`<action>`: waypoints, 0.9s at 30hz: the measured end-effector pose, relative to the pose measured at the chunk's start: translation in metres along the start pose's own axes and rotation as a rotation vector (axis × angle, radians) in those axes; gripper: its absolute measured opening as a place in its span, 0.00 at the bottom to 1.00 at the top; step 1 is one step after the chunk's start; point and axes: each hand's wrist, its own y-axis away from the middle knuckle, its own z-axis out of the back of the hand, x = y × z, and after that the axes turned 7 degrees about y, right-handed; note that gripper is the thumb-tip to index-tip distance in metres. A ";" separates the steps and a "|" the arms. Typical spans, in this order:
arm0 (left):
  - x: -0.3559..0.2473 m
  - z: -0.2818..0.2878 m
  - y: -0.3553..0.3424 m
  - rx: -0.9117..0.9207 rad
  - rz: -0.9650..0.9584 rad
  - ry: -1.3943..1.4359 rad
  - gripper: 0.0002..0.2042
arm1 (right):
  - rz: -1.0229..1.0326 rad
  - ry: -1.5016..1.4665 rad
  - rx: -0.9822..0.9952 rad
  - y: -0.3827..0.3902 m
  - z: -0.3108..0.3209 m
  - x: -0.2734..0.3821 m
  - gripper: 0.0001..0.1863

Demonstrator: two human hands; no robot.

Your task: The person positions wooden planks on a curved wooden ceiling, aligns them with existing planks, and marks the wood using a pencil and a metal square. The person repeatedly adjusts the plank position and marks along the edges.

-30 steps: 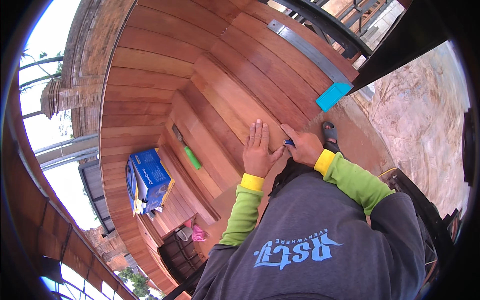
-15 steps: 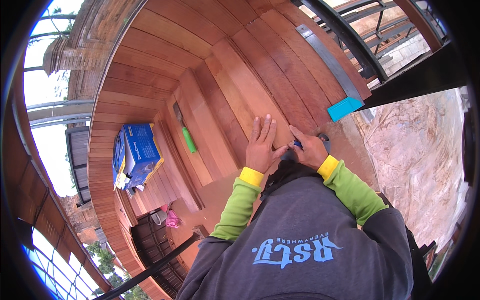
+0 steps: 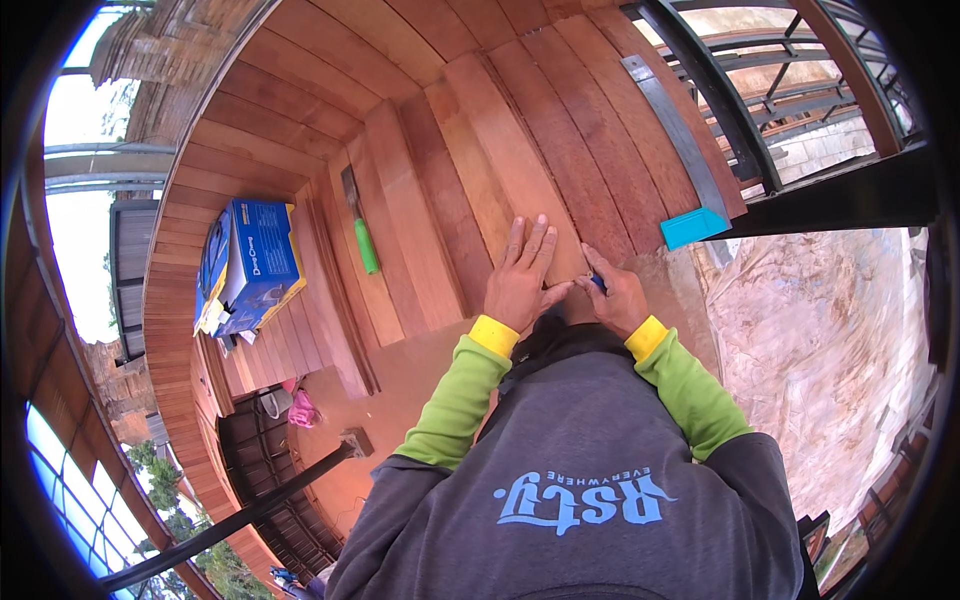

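My left hand (image 3: 518, 278) lies flat with fingers stretched over the near end of a reddish-brown plank (image 3: 515, 145), which rests on other boards. Beside it, at the plank's near right corner, my right hand (image 3: 617, 300) is closed around a small blue tool (image 3: 598, 282). Most of that tool is covered by the fingers, so its exact kind cannot be made out. The two thumbs come close together at the plank's end.
A try square with a turquoise handle (image 3: 695, 229) lies on the boards to the right. On the left are a green-handled chisel-like tool (image 3: 366, 246) and a blue cardboard box (image 3: 265, 268). A black metal beam (image 3: 830, 200) and crumpled sheeting (image 3: 820, 340) are at right.
My view has shifted a little, so the boards, box and tools sit differently in the picture. Both hands stay at the plank's end, with the right hand still around the small blue tool.
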 end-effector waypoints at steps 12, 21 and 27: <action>0.003 -0.003 0.001 -0.004 -0.003 -0.015 0.39 | -0.092 -0.195 -0.043 0.003 -0.002 -0.005 0.22; 0.007 0.016 -0.002 0.151 0.002 -0.044 0.46 | -0.139 -0.304 -0.070 0.002 0.004 -0.002 0.18; 0.007 0.014 -0.002 0.118 0.009 -0.050 0.45 | -0.137 -0.285 -0.079 0.001 0.003 0.001 0.17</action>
